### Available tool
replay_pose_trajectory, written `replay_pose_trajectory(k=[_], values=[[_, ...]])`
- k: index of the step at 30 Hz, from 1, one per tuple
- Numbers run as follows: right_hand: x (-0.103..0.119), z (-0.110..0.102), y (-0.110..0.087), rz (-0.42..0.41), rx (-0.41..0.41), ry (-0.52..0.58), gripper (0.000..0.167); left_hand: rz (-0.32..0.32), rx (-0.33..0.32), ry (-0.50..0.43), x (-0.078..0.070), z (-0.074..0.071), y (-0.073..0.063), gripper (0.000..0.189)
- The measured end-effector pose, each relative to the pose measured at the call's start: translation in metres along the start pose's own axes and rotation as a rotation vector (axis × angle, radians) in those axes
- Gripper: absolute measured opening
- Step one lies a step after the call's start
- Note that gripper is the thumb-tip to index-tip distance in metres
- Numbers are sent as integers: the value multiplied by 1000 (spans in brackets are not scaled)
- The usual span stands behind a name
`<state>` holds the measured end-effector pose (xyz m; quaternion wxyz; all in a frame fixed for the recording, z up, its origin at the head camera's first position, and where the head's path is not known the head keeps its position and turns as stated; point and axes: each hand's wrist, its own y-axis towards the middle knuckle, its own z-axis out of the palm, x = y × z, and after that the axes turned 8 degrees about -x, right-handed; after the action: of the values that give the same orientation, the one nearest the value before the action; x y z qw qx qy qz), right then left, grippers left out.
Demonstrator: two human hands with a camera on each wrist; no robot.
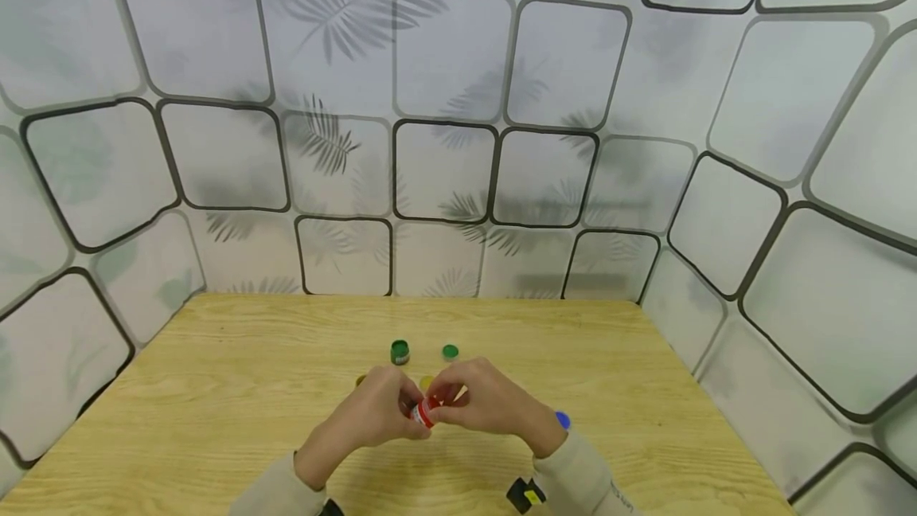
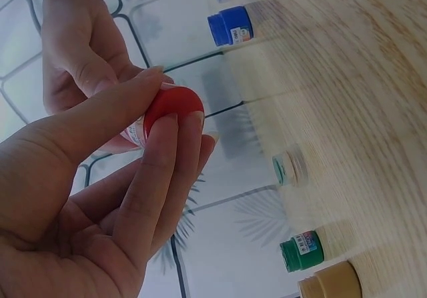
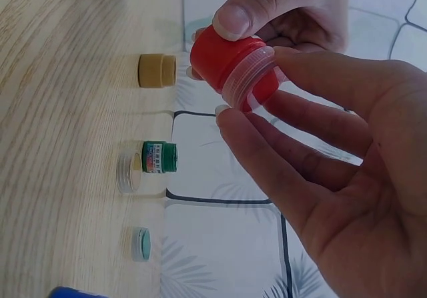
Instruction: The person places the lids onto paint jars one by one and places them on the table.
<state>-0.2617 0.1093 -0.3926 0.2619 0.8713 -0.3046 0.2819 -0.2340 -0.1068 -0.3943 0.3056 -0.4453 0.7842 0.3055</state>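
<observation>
A small red paint jar [image 1: 423, 414] is held above the table between both hands. My left hand [image 1: 378, 404] grips the jar's body, thumb on one side and fingers on the other, as the right wrist view shows. My right hand [image 1: 490, 400] pinches the clear screw lid [image 3: 244, 77] between thumb and fingers. That lid sits at the mouth of the jar, tilted with it; whether it is still threaded on, I cannot tell. Red paint shows through the clear plastic.
On the wooden table [image 1: 236, 388] stand a green jar [image 1: 399, 353], a yellow-brown jar [image 3: 157, 70] and a blue jar [image 2: 231, 26]. A green-tinted lid [image 1: 450, 352] and a yellow-tinted lid [image 1: 427, 382] lie nearby. Patterned curtains [image 1: 444, 173] enclose the table's back and sides.
</observation>
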Motion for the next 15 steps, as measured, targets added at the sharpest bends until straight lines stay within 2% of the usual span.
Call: replay_pose_trajectory(k=[9, 15], values=[[0, 0, 1, 42, 3, -5, 8, 12, -2, 7, 0, -1, 0, 15], [-2, -1, -1, 49, -10, 21, 28, 5, -2, 4, 1, -1, -1, 17]])
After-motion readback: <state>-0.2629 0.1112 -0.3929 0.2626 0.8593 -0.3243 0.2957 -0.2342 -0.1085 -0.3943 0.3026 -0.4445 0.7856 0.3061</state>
